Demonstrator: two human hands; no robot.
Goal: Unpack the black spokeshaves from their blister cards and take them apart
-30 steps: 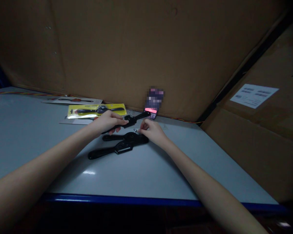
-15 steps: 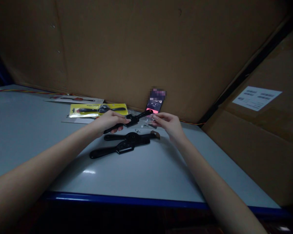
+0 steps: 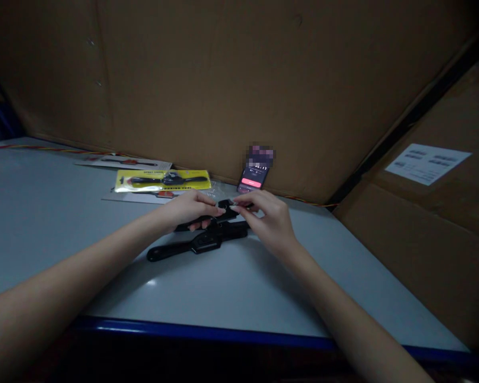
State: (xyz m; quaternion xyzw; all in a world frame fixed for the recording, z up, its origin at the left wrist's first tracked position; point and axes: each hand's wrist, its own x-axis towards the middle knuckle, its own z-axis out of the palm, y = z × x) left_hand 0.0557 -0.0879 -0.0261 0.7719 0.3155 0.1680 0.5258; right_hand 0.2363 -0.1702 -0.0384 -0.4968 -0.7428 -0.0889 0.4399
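Note:
A black spokeshave (image 3: 228,208) is in my left hand (image 3: 189,209), the thumb pressed on its middle part. The fingers of my right hand (image 3: 269,215) are pinched together at that middle part; something small and pale shows between the fingertips, too small to name. Just below my hands another black spokeshave (image 3: 170,252) lies on the table. One more lies against its far side, largely covered by the held tool and my hands.
A yellow blister pack (image 3: 123,183) with a spokeshave in it lies behind my left hand, with printed cards (image 3: 163,166) around it. A lit phone (image 3: 245,186) leans on the cardboard wall (image 3: 199,96). Blue edging (image 3: 199,332) runs along the table's front.
My right hand has come left and down from the clear plastic to the middle of the held spokeshave. My left hand has moved slightly right and down with the tool.

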